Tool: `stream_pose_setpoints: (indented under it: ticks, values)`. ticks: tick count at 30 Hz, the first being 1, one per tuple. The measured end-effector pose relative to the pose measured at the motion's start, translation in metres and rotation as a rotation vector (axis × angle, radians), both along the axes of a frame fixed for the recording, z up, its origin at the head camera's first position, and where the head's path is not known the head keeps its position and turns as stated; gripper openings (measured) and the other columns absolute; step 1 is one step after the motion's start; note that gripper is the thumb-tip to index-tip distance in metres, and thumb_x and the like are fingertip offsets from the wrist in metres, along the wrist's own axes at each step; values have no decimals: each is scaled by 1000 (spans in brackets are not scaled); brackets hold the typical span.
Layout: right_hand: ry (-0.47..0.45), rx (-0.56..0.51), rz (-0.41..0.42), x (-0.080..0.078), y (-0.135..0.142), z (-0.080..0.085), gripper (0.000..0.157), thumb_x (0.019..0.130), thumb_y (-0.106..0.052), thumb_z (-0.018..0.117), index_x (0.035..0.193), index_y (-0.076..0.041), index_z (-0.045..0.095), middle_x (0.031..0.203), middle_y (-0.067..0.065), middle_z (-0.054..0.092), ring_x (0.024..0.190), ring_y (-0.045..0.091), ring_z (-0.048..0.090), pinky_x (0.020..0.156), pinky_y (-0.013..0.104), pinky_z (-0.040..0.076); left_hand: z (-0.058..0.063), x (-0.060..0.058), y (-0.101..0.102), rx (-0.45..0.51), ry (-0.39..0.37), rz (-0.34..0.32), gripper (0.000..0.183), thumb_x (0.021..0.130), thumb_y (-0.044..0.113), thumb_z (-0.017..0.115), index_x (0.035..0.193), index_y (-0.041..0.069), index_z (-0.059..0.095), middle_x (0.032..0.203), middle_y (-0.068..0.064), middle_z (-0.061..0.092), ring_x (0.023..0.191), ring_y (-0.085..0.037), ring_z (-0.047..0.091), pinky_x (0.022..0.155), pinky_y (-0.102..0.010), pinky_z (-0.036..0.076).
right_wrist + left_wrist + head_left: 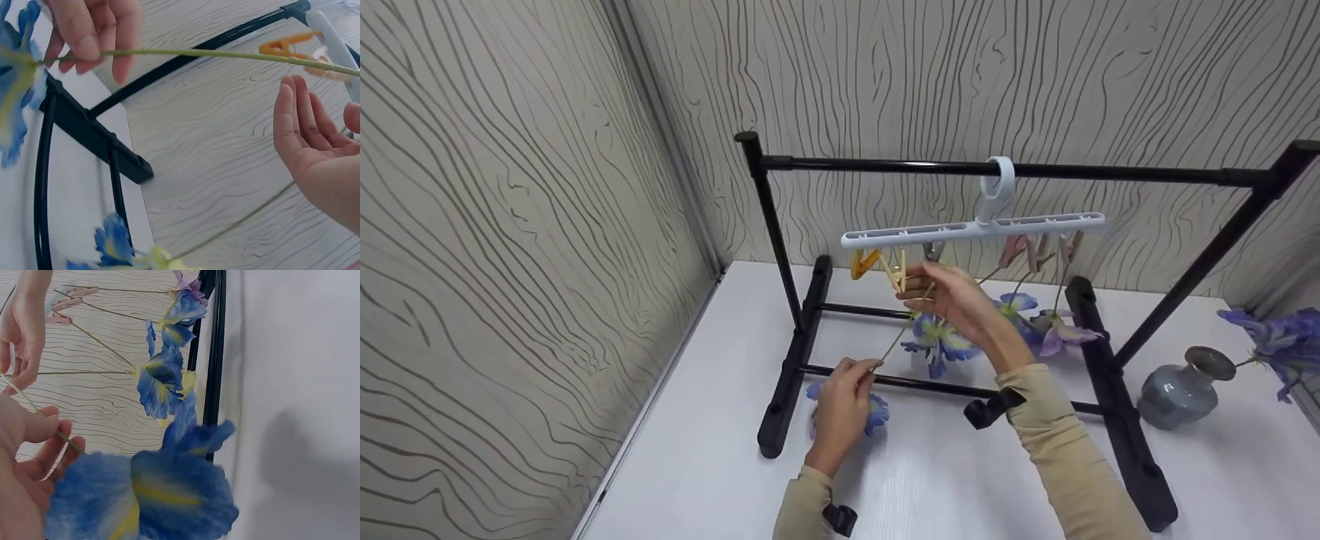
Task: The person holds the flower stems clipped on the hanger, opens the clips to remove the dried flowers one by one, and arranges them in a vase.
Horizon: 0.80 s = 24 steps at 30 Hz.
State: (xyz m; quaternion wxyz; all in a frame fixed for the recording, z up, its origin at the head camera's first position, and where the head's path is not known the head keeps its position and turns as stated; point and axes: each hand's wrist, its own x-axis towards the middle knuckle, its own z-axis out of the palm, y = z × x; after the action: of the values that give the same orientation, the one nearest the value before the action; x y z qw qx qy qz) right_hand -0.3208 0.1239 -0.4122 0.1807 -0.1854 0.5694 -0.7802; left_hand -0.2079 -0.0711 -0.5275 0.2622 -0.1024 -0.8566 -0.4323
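Observation:
My left hand (844, 405) pinches the thin green stem (197, 52) of a blue iris (140, 495) between thumb and fingers. The blossom sits below that hand, and the stem slants up toward the hanger. Close beside a cream clothespin (897, 271) is my right hand (960, 300), its fingers loosely bent near the stem's upper end. In the right wrist view, a gap shows between its thumb and fingers (301, 112). An orange clothespin (864, 264) hangs left of the cream one. Both hang from the white hanger (915, 235).
The hanger hooks over a black rack's top bar (870, 166). A grey clothespin (934, 250) and several pink clothespins (1012, 251) hang from it, with irises (941, 341) dangling below. Right of the rack, a grey-blue vase (1177, 394) lies near purple flowers (1286, 341). Patterned walls stand behind and left.

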Motion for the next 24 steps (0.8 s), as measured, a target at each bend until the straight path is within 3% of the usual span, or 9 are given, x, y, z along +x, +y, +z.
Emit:
stream_pose_setpoints:
  ticks: [4, 8, 11, 15, 19, 24]
  values:
    - [87, 197, 71, 5, 16, 7, 25, 110, -18, 51, 119, 1, 66, 104, 11, 73, 98, 24, 72, 94, 41, 58, 2, -3, 0, -108, 49, 46, 21, 92, -5, 73, 105, 11, 80, 89, -3, 64, 78, -16, 62, 66, -31, 54]
    - [206, 468, 175, 12, 31, 12, 36, 103, -15, 64, 129, 9, 61, 115, 18, 72, 103, 29, 71, 95, 45, 57, 2, -7, -1, -217, 106, 105, 26, 87, -8, 76, 101, 13, 81, 89, -3, 64, 83, -20, 63, 67, -33, 56]
    - [282, 613, 258, 18, 41, 13, 40, 99, -13, 70, 130, 11, 63, 118, 22, 71, 105, 32, 70, 95, 45, 57, 2, -9, -2, -283, 150, 131, 29, 84, -10, 78, 100, 14, 82, 89, -4, 63, 82, -20, 63, 67, -34, 56]
    - [350, 710, 324, 23, 52, 7, 30, 99, -12, 69, 121, 9, 71, 109, 22, 74, 93, 24, 71, 84, 35, 59, 2, -11, -1, -363, 220, 143, 37, 77, -16, 78, 98, 14, 82, 90, -6, 63, 83, -21, 63, 68, -35, 56]
    - [376, 742, 355, 29, 60, -1, 25, 99, -10, 68, 116, 7, 74, 100, 23, 74, 78, 12, 66, 68, 23, 53, 2, -12, 1, -448, 289, 150, 42, 72, -19, 77, 96, 14, 82, 89, -7, 64, 81, -23, 62, 65, -36, 55]
    - [387, 763, 385, 36, 67, -11, 24, 94, -3, 71, 115, 9, 73, 96, 22, 74, 77, 10, 66, 67, 22, 54, 1, -12, 6, -496, 331, 141, 42, 69, -19, 79, 94, 15, 82, 89, -6, 63, 79, -22, 60, 64, -34, 54]
